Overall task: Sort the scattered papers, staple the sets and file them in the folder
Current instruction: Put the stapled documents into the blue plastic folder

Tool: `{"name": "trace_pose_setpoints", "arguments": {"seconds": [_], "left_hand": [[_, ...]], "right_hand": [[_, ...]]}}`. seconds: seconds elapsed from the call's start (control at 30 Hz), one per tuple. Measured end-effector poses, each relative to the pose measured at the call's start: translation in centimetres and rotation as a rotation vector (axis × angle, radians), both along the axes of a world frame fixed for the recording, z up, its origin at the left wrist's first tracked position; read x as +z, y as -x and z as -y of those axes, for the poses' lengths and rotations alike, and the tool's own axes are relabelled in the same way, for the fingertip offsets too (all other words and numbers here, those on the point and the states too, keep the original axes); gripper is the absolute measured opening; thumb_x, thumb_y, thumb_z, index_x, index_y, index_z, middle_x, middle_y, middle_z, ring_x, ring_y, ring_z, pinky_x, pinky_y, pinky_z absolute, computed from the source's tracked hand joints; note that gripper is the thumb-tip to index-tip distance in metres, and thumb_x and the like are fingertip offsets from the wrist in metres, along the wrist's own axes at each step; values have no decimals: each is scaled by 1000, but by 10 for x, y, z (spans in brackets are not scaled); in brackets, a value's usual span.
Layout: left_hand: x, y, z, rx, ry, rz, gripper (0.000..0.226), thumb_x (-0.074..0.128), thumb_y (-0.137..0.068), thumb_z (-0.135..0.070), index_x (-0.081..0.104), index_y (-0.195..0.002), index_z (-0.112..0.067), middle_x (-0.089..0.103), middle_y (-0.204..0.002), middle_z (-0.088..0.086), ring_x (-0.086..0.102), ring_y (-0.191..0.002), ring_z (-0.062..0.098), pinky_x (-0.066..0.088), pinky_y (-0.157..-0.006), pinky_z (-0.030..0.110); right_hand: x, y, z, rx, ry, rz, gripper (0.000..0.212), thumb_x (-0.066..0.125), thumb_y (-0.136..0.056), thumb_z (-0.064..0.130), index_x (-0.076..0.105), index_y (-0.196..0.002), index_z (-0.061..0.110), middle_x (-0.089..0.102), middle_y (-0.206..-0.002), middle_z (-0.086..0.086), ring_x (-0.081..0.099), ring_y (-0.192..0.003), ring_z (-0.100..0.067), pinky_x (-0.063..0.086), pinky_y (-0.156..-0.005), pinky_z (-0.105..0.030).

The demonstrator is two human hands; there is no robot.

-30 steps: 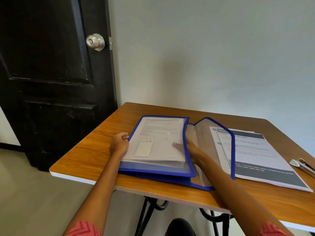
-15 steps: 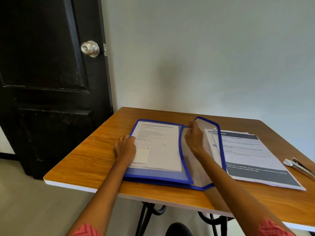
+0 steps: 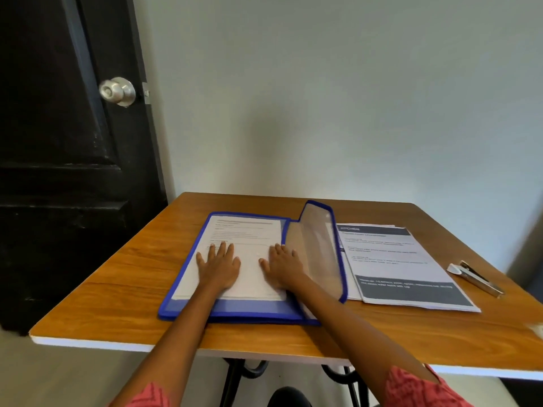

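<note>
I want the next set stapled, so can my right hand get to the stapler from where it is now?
Probably yes: the right hand lies flat on the folder, holding nothing, and the stapler sits uncovered past the paper stack.

one folder (image 3: 235, 311), one stapler (image 3: 477, 279), two hands (image 3: 219, 267).

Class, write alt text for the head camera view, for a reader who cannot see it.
Both hands, left hand and right hand, press flat on a blue-edged folder holding papers, its clear flap raised. On the wooden table, a printed stack and stapler lie right.
</note>
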State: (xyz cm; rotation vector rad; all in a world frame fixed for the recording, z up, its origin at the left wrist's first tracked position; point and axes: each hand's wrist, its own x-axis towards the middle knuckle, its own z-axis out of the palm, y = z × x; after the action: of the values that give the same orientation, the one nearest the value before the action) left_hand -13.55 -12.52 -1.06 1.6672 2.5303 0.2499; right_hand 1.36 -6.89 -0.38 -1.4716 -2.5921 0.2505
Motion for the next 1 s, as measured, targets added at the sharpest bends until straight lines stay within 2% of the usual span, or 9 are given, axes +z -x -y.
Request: {"name": "trace_pose_setpoints", "arguments": {"seconds": [0.13, 0.23, 0.3, 0.47, 0.57, 0.67, 0.73, 0.87, 1.0], "left_hand": [[14, -7, 0, 51, -13, 99, 54, 23, -101, -34, 10, -150, -16, 10, -157, 5, 8, -144, 26, 7, -115, 48], [38, -37, -5, 143, -433, 389, 45, 37, -99, -20, 32, -141, -6, 48, -136, 19, 46, -123, 35, 38, -99, 43], [60, -64, -9, 74, -714, 483, 31, 41, -98, -13, 50, -125, -2, 61, -115, 21, 58, -104, 34, 47, -84, 37], [113, -143, -16, -229, -1069, 522, 21, 41, -95, -3, 61, -99, 0, 67, -92, 14, 63, -87, 24, 48, -72, 29], [132, -196, -17, -369, -1180, 526, 18, 44, -94, -1, 62, -97, 0, 68, -89, 11, 61, -81, 15, 48, -70, 17], [129, -246, -24, -502, -1130, 617, 17, 46, -93, 1, 63, -95, -1, 68, -87, 9, 61, -79, 13, 43, -65, 7], [117, -274, -32, -487, -999, 714, 18, 45, -94, -1, 62, -100, -1, 67, -95, 12, 62, -88, 19, 45, -70, 14], [82, -292, -54, -152, -622, 870, 27, 42, -98, -10, 54, -121, -6, 57, -122, 11, 54, -111, 25, 44, -84, 26], [44, -280, -71, -28, -354, 867, 38, 45, -96, -7, 40, -133, -8, 51, -132, 12, 55, -112, 25, 49, -76, 25]], "right_hand": [[38, -16, 9, 131, -80, -240, 41, 44, -98, 25, 44, -133, 4, 53, -131, -16, 50, -119, -29, 39, -100, -36], [76, -33, 23, 255, -226, -545, 35, 49, -95, 14, 51, -128, 2, 60, -122, -16, 56, -113, -26, 42, -95, -28], [101, -46, 25, 271, -330, -719, 28, 49, -93, 4, 58, -119, -2, 65, -114, -17, 61, -103, -26, 44, -87, -20], [120, -119, -2, -52, -384, -1080, 28, 48, -87, -6, 65, -106, 4, 68, -107, -10, 64, -94, -23, 49, -81, -22], [99, -182, -15, -329, -299, -1082, 25, 47, -89, -4, 64, -106, 1, 66, -107, -15, 62, -100, -28, 45, -82, -23], [62, -239, -25, -523, -160, -857, 26, 51, -88, 2, 61, -112, 2, 63, -115, -16, 57, -106, -30, 41, -84, -26], [41, -274, -28, -617, -54, -764, 30, 54, -86, 5, 57, -116, 4, 60, -120, -16, 56, -108, -30, 43, -90, -31], [22, -316, -29, -697, 60, -618, 27, 58, -86, 11, 55, -112, 4, 61, -112, -15, 58, -102, -27, 47, -80, -30], [21, -327, -38, -712, 78, -597, 10, 59, -86, 11, 50, -91, 9, 60, -97, -12, 53, -86, -20, 43, -70, -25]]}}
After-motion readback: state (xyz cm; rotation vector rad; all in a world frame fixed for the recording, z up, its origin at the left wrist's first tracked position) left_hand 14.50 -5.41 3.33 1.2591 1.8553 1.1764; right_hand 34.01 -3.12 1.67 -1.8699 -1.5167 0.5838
